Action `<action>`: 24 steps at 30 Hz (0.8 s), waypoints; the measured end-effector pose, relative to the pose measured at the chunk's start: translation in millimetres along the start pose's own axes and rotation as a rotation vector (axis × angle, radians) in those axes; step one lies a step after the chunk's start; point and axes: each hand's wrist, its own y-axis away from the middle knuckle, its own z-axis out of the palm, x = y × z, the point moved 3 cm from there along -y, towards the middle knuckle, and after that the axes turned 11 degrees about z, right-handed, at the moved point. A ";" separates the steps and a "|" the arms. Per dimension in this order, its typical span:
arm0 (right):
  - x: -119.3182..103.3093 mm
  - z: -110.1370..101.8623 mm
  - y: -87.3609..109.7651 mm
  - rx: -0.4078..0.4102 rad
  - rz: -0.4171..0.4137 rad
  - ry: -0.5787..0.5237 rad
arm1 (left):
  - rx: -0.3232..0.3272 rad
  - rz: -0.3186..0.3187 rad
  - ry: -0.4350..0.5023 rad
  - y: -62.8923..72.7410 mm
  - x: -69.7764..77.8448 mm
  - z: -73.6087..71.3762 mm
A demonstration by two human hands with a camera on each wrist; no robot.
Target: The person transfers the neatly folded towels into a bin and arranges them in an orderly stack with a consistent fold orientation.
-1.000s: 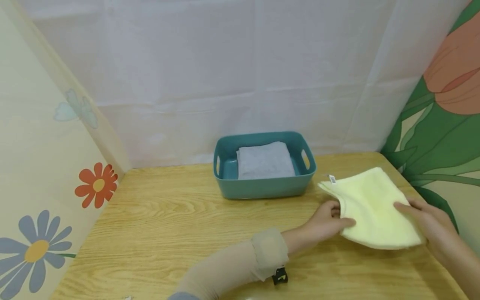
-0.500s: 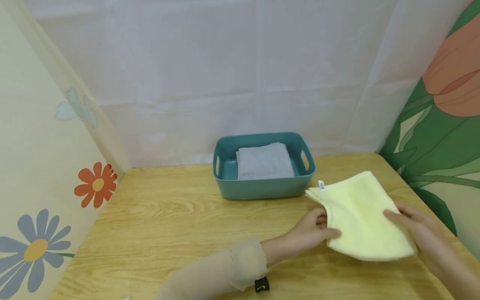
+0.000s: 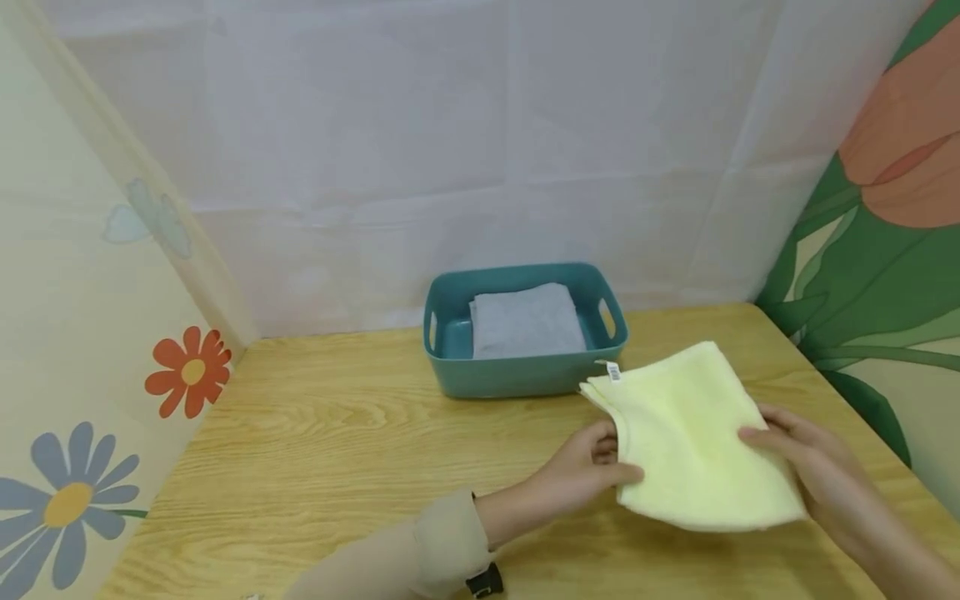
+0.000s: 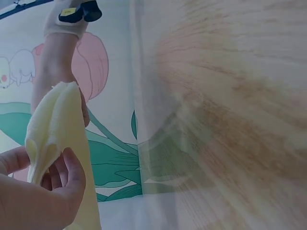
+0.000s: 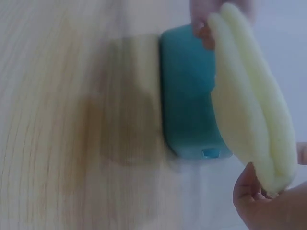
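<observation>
A folded pale yellow towel (image 3: 690, 442) with a small white tag hangs above the table, right of centre in the head view. My left hand (image 3: 573, 471) pinches its left edge, thumb on top and fingers beneath. At the opposite edge my right hand (image 3: 813, 462) grips it, the thumb lying over the upper face. Folded layers of the towel (image 5: 254, 100) show edge-on in the right wrist view. Behind it stands a teal basket (image 3: 517, 377) with side handle holes, and a folded grey towel (image 3: 528, 322) lies inside.
The wood-grain table (image 3: 322, 450) reaches back to a white sheet (image 3: 375, 167) hung behind the basket. Painted flower panels (image 3: 892, 292) border the right side, and another panel (image 3: 67, 333) the left.
Both hands have carried the yellow towel leftward and slightly toward the person. Its tagged corner now lies close to the basket's front right corner in the head view. The basket stays put.
</observation>
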 end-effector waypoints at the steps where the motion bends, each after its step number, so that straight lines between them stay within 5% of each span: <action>1: -1.6 3.1 1.0 -0.001 0.001 -0.003 | 0.006 0.003 0.000 2.3 0.9 -0.8; 24: -10.8 62.8 5.4 -0.046 -0.110 0.057 | 0.145 0.027 0.023 52.9 19.2 -34.0</action>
